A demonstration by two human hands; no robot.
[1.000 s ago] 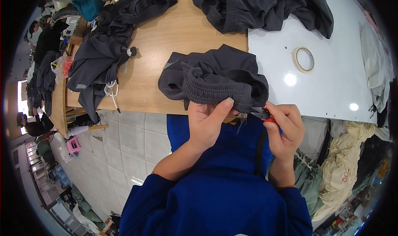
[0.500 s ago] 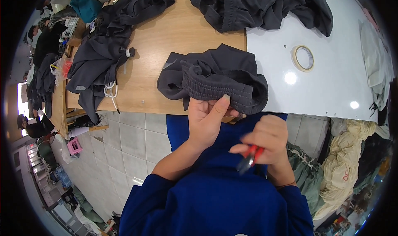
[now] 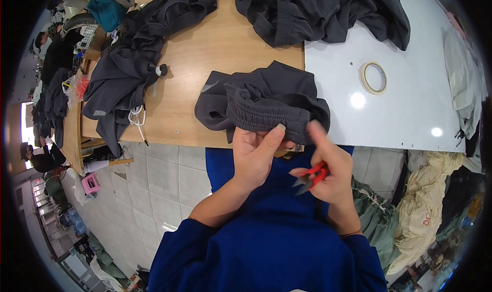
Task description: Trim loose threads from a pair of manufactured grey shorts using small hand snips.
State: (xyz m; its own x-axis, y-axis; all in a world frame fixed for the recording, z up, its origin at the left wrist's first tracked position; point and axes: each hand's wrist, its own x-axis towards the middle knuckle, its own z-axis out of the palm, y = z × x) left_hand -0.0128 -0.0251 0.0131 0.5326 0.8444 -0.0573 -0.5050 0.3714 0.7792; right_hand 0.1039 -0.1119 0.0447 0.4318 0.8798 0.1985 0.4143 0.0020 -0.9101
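Note:
A dark grey garment (image 3: 261, 102) with a ribbed elastic waistband lies bunched at the near edge of the wooden table (image 3: 205, 61). My left hand (image 3: 254, 153) grips the waistband at the table's edge, thumb on top. My right hand (image 3: 328, 171) sits just to the right, below the edge and off the cloth, holding small red thread snips (image 3: 310, 176) with the blades pointing left. One finger of that hand points up toward the waistband.
More dark grey garments are piled at the left (image 3: 128, 71) and the far side (image 3: 318, 10) of the table. A roll of tape (image 3: 373, 77) lies on the white tabletop at right. Cream cloth bundles (image 3: 430, 205) lie on the floor at right. Tiled floor below.
My right hand drew the red snips away from the waistband, down and toward my body, then lifted slightly. The left hand kept its hold on the waistband.

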